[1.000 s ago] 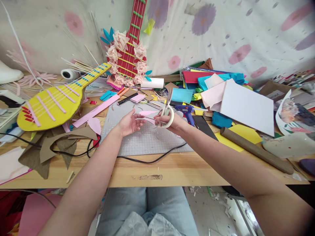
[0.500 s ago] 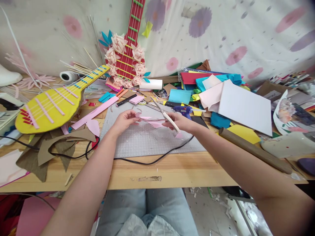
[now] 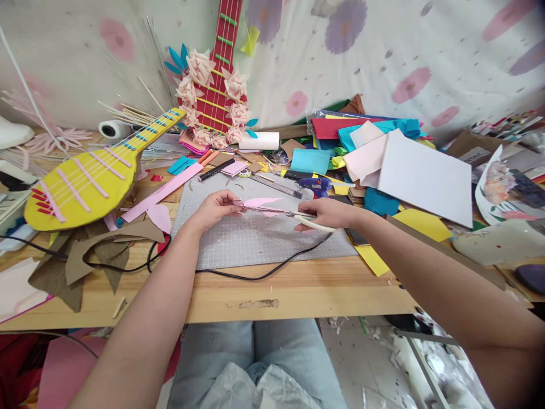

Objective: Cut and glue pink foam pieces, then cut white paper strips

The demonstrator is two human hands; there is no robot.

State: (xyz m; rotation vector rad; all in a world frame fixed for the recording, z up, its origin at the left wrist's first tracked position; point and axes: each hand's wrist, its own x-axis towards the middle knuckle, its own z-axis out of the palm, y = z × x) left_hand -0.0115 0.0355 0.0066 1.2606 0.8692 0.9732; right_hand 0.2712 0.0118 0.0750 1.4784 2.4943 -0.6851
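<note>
Between finger and thumb, my left hand (image 3: 221, 208) pinches the end of a pink paper piece (image 3: 263, 202) above the cutting mat. My right hand (image 3: 326, 213) is closed around the pale handles of a pair of scissors (image 3: 315, 222). The scissors' blades point left and lie along the pink paper; whether they are cutting into it I cannot tell. Beneath both hands lies the grey gridded cutting mat (image 3: 238, 255), with small scraps on it.
Behind the mat are a blue glue gun (image 3: 315, 184), a metal ruler (image 3: 272, 184) and a black marker (image 3: 217, 169). A yellow paper lute (image 3: 80, 187) lies left; a red guitar with paper flowers (image 3: 213, 108) leans behind. A black cable (image 3: 264, 278) crosses the front. Coloured sheets (image 3: 310, 161) pile up right.
The scissors have swung from pointing away at a slant to pointing left along the paper. My right hand has shifted slightly right; my left hand keeps its pinch.
</note>
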